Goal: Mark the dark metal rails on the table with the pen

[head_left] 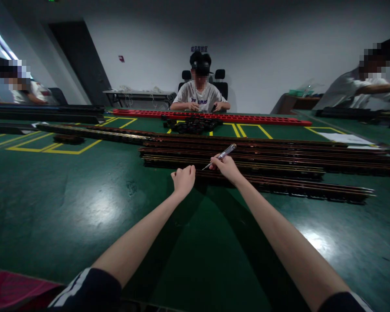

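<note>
My right hand (226, 168) is closed round a slim screwdriver (226, 151) with a clear handle. Its thin shaft slants down to the left, and the tip is at the nearest long dark strip (299, 188), close to its left end. There my left hand (184, 180) is closed on the end of that strip; its fingertips are mostly hidden behind the knuckles. Directly behind both hands lies a stack of similar dark strips (279, 151) with brownish, shiny edges, running left to right.
Beyond the stack are a heap of small black parts (195, 125) and a long red slotted rail (253, 118). More dark rails (45, 115) lie at the left on the green table (67, 208). A person (199, 93) sits opposite; two others are at the sides.
</note>
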{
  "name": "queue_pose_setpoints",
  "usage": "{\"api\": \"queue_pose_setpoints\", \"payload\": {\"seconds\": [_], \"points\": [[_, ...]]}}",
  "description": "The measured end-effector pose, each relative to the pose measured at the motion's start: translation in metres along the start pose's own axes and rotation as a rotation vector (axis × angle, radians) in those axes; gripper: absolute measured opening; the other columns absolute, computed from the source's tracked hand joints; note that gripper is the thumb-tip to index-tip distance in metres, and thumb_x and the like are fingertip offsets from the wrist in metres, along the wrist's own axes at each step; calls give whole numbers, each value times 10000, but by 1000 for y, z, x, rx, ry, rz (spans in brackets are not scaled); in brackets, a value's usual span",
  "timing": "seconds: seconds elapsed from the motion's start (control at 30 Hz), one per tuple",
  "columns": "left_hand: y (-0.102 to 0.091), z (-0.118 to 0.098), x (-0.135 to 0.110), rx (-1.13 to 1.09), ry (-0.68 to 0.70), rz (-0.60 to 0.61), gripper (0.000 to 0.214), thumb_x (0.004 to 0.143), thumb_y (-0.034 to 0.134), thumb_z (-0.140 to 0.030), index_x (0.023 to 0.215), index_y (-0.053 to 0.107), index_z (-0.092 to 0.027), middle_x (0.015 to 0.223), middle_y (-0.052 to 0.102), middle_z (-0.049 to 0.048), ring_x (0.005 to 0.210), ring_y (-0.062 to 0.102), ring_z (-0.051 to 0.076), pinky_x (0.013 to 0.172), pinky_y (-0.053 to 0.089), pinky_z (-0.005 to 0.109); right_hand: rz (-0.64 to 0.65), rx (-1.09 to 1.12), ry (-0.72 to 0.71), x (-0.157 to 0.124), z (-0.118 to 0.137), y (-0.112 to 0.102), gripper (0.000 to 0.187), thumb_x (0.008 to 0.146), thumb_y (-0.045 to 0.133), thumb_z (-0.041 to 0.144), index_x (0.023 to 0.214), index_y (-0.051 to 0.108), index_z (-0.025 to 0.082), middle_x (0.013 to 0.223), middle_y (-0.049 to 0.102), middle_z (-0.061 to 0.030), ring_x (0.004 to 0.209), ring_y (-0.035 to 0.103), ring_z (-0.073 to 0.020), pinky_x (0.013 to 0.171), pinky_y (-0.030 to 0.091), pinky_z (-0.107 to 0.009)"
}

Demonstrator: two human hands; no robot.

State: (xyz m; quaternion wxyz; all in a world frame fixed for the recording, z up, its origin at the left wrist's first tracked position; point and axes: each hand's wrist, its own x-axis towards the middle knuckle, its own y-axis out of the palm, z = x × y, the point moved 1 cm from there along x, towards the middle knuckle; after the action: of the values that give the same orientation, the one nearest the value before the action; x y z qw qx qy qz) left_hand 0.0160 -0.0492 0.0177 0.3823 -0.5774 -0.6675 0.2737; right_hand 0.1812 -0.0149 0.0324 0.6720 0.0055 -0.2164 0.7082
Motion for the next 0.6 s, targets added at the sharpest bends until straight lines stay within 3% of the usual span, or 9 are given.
{"api": "queue_pose_setpoints", "payload": {"seconds": [0.33, 0.6], "points": [[1, 0, 2, -5, -1, 4, 425, 950, 286, -429, 783, 609, -209, 853, 691, 55, 949, 602, 238, 974, 337, 442, 27, 34, -42, -3, 0, -2, 178, 811, 571, 328, 738, 603, 169, 632, 679, -27, 602, 613, -144, 650, 480, -283], [1, 1, 4, -52, -39, 57, 390, 946, 278, -380, 748, 565, -206, 856, 673, 40, 944, 592, 215, 1006, 297, 442, -1, 0, 9, -6, 6, -15, 130, 819, 585, 244, 718, 600, 163, 616, 674, -33, 604, 617, -151, 675, 494, -293]]}}
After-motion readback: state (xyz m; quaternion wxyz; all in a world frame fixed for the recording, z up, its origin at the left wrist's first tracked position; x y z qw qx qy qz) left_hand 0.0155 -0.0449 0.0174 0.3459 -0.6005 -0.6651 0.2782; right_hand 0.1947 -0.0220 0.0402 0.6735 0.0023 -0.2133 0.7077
